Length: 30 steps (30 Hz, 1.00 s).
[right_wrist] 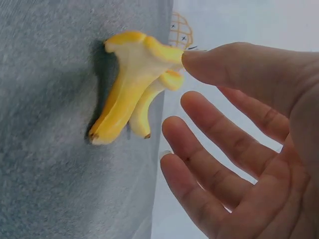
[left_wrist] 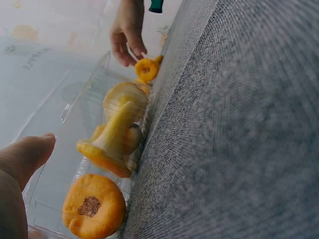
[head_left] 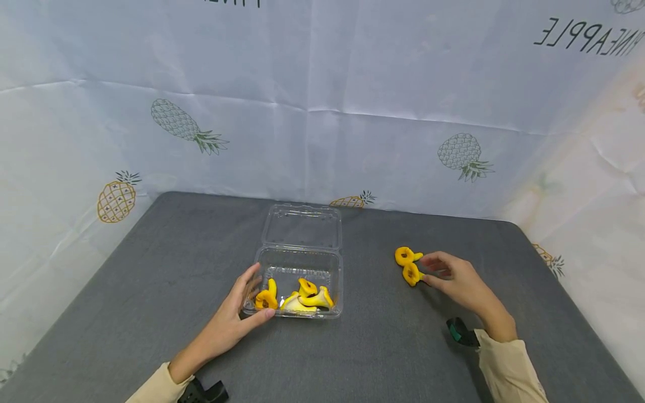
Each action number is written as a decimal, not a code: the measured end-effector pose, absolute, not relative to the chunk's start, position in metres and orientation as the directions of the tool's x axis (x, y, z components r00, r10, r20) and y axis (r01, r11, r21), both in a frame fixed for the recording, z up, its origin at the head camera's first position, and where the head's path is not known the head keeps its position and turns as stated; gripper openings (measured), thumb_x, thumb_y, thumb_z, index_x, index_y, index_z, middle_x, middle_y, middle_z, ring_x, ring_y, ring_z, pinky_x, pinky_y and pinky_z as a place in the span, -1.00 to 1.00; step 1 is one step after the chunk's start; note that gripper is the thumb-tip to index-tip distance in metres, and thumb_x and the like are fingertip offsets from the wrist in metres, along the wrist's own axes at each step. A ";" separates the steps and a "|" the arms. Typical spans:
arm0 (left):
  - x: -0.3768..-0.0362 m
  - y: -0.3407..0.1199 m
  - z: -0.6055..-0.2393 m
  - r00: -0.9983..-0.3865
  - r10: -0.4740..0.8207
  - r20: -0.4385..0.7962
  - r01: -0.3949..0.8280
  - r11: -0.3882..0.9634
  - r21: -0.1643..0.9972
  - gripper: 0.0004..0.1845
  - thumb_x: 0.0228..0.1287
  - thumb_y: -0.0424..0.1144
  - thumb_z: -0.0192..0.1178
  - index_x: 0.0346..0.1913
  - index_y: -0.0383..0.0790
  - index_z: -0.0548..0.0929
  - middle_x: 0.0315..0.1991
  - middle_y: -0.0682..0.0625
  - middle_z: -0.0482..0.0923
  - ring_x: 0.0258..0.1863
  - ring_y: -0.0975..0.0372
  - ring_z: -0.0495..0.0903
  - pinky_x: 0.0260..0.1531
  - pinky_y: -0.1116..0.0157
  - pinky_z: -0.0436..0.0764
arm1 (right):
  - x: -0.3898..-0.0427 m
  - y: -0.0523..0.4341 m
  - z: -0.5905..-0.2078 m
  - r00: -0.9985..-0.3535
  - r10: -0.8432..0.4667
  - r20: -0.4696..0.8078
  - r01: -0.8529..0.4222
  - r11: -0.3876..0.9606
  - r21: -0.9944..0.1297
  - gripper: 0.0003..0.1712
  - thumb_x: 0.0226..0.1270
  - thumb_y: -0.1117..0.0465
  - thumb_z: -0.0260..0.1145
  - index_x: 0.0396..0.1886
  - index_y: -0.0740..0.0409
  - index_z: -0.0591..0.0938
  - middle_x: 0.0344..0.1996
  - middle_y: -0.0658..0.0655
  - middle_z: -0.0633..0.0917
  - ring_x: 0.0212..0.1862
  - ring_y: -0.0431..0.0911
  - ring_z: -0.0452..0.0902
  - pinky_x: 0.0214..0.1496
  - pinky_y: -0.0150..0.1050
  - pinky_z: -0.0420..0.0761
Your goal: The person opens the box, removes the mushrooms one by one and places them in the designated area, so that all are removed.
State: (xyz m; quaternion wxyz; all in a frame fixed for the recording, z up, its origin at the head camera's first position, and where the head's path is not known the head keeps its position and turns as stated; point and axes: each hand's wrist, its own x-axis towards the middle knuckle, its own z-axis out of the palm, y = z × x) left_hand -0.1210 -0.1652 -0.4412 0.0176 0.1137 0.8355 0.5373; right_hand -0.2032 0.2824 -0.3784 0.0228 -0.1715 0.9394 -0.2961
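Note:
In the head view my left hand [head_left: 234,313] holds the near left corner of a clear plastic clamshell container [head_left: 336,268], its thumb at the front and its fingers along the left side. Several yellow chanterelle mushrooms [head_left: 317,298] lie inside; one orange cap [left_wrist: 94,206] is close in the left wrist view. To the right, two more chanterelles lie side by side on the table, a farther one [head_left: 405,256] and a nearer one [head_left: 411,274]. My right hand [head_left: 461,280] is beside them, its fingers apart; the thumb tip overlaps a cap edge [right_wrist: 172,55] in the right wrist view.
The container's transparent lid [head_left: 302,226] is folded back toward the far table edge. A grey cloth covers the table [head_left: 373,347]. Pineapple-print fabric [head_left: 282,151] hangs behind and at the sides. Each wrist wears a dark device [head_left: 461,331].

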 end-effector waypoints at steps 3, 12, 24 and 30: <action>-0.121 -0.165 -0.441 -0.974 0.208 0.094 0.172 0.397 0.902 -0.05 0.35 -0.14 0.28 0.59 -0.13 -0.11 0.58 -0.25 -0.07 0.50 -0.19 0.15 0.38 -0.18 0.29 | -0.201 0.278 -0.375 -0.937 -0.340 0.082 -0.324 0.758 -0.566 -0.62 0.30 0.32 0.37 0.10 0.28 0.59 0.04 0.27 0.67 0.05 0.17 0.62 0.05 0.07 0.68; -0.122 -0.166 -0.441 -0.974 0.208 0.092 0.171 0.399 0.901 -0.05 0.35 -0.14 0.28 0.59 -0.11 -0.11 0.58 -0.24 -0.08 0.50 -0.19 0.15 0.37 -0.21 0.29 | -0.195 0.260 -0.369 -0.914 -0.379 0.143 -0.391 0.731 -0.559 -0.63 0.27 0.33 0.40 0.07 0.28 0.61 0.01 0.23 0.69 0.01 0.13 0.64 0.06 0.06 0.67; -0.123 -0.167 -0.440 -0.974 0.209 0.089 0.168 0.398 0.902 -0.05 0.35 -0.13 0.28 0.59 -0.12 -0.10 0.58 -0.25 -0.06 0.50 -0.19 0.16 0.37 -0.22 0.29 | -0.189 0.242 -0.362 -0.900 -0.398 0.178 -0.425 0.710 -0.561 -0.66 0.23 0.34 0.43 0.01 0.26 0.64 -0.06 0.21 0.72 -0.02 0.12 0.66 0.04 0.03 0.69; -0.124 -0.168 -0.440 -0.973 0.211 0.093 0.173 0.402 0.899 -0.06 0.35 -0.13 0.28 0.59 -0.10 -0.10 0.58 -0.24 -0.06 0.50 -0.18 0.17 0.37 -0.20 0.30 | -0.188 0.234 -0.366 -0.881 -0.421 0.214 -0.463 0.680 -0.569 -0.68 0.19 0.39 0.44 -0.04 0.22 0.65 -0.10 0.17 0.73 -0.08 0.10 0.66 0.02 -0.02 0.71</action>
